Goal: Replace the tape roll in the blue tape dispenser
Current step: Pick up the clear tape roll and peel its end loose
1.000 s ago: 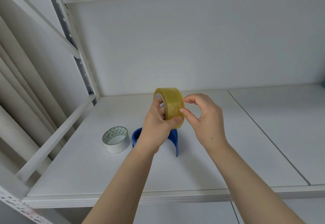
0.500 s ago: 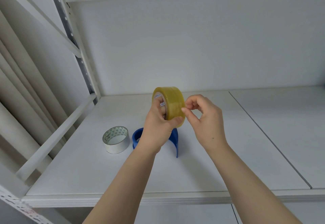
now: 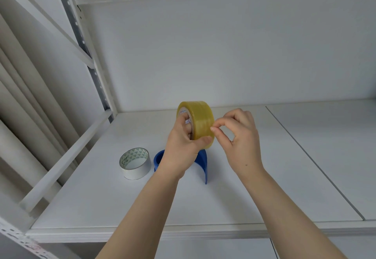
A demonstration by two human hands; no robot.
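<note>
Left hand (image 3: 183,146) grips the yellow tape roll (image 3: 198,123) upright above the blue tape dispenser (image 3: 201,160) on the shelf (image 3: 264,187), so my right hand (image 3: 240,136) pinches its outer face, probably hunting the loose end.

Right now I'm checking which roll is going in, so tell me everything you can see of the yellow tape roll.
The yellow tape roll is a wide, glossy, translucent amber band wound on a core with a printed inner label. It is held on edge above the shelf and the blue dispenser. The left hand grips it, fingers through the core and thumb on the outside; the right hand pinches at its outer face.
</note>
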